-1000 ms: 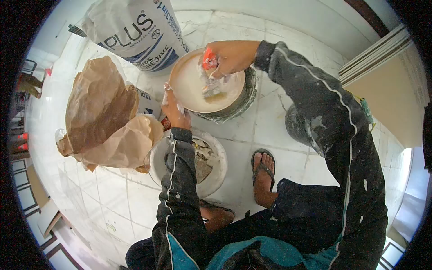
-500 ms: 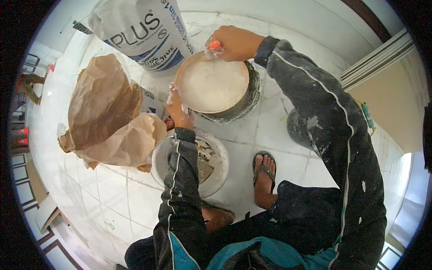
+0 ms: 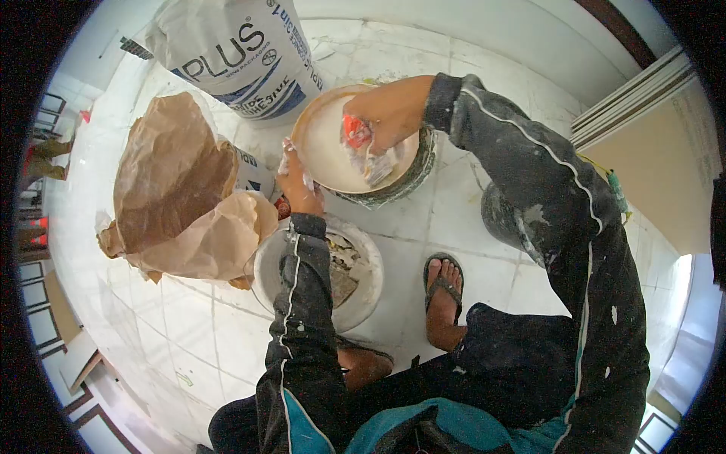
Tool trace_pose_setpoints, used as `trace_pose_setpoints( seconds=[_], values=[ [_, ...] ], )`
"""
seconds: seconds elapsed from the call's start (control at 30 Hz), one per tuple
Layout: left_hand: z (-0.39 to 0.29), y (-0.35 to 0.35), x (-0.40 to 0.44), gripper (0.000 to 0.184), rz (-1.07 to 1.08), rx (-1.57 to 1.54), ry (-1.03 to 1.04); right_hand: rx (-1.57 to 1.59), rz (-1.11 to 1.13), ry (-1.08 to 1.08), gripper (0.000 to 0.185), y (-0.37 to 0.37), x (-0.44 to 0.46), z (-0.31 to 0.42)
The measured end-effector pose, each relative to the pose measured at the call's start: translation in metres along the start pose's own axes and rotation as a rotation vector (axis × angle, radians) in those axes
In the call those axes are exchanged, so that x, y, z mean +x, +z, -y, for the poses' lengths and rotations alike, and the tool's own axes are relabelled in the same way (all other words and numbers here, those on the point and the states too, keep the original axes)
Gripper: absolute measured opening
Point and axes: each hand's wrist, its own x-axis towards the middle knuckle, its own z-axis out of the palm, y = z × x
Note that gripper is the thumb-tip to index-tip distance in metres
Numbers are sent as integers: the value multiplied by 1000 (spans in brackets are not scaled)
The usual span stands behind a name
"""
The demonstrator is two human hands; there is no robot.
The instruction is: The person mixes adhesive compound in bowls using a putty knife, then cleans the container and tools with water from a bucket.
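A round pan or sieve with a tan rim (image 3: pixel 300 130) has a whitish surface inside; whether that is powder, liquid or mesh I cannot tell. It sits over a dark, plaster-smeared bucket (image 3: pixel 428 160). My left hand (image 3: pixel 297 185), white-smeared, is closed on the rim's near left side. Over the whitish surface is my right hand (image 3: pixel 382 125), its fingers curled around a crumpled red-and-clear plastic wrapper (image 3: pixel 357 132). The wrapper's lower part looks white-coated. Below my left forearm stands a white bucket (image 3: pixel 370 284) with broken, flaky scraps in it.
A large adhesive sack (image 3: pixel 249 68) stands behind the pan. Left of my left hand is a crumpled brown paper bag (image 3: pixel 170 189), partly covering another printed sack (image 3: pixel 253 174). A dark bucket (image 3: pixel 503 216) is beside my right sleeve, and stacked boards (image 3: pixel 650 144) lean at the right.
My right hand has moved from the pan's far rim inward and toward me, over the whitish surface, with the plastic wrapper in it. My left hand keeps its place on the rim.
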Motion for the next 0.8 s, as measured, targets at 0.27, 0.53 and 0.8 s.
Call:
trace_pose_setpoints(
  seconds=[0.27, 0.53, 0.8],
  values=[
    [2, -4, 5, 46, -86, 7, -50, 241, -124, -212, 31, 20, 52, -36],
    [-5, 4, -6, 49, -42, 13, 26, -16, -417, -291, 32, 4, 53, -60],
    [-5, 5, -9, 47, -108, -20, 5, -230, -319, -34, 23, -19, -1, -59]
  ],
)
